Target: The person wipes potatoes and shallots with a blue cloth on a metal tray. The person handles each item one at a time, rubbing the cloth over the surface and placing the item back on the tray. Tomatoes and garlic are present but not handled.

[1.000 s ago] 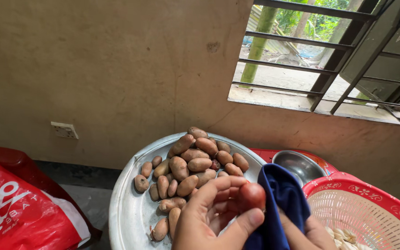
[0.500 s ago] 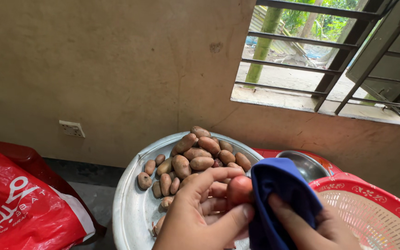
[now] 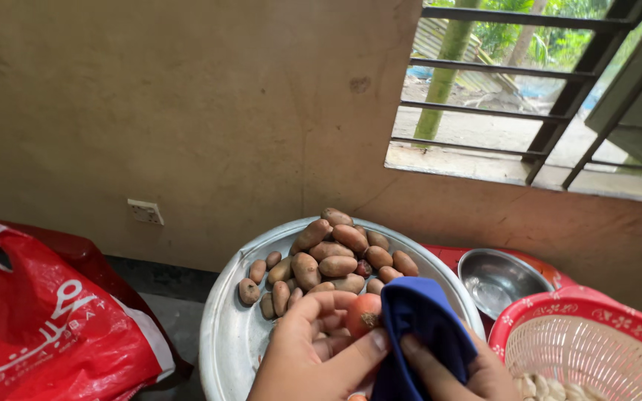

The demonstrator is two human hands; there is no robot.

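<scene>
A small round potato (image 3: 363,315) with smooth reddish skin sat in the left hand (image 3: 313,355). The fingers curled over it from above and the thumb pressed in from below, so the hand was closed around it. The potato was held just above the near edge of a big round metal tray (image 3: 226,338). The tray was dull grey and shiny in spots, with a low rim.

The right hand (image 3: 462,371) held a soft dark blue cloth (image 3: 419,327). The cloth was folded and bunched over the fingers, and it touched the right side of the potato. The hand was closed on the cloth, with one finger lying on top of it.

A pile of potatoes (image 3: 332,260) lay on the far half of the tray. They were long and oval, brown and dusty looking, and they leaned on each other.

To the right stood a small shiny steel bowl (image 3: 495,278) with smooth curved sides. Next to it, close by, was a red plastic basket (image 3: 585,341) with a pale mesh full of little holes. Some pale bumpy bits lay in the bottom of it.

On the left was a crinkly red plastic bag (image 3: 46,334) with white marks. Behind everything was a rough tan wall (image 3: 187,111) and a window with dark metal bars (image 3: 529,89).
</scene>
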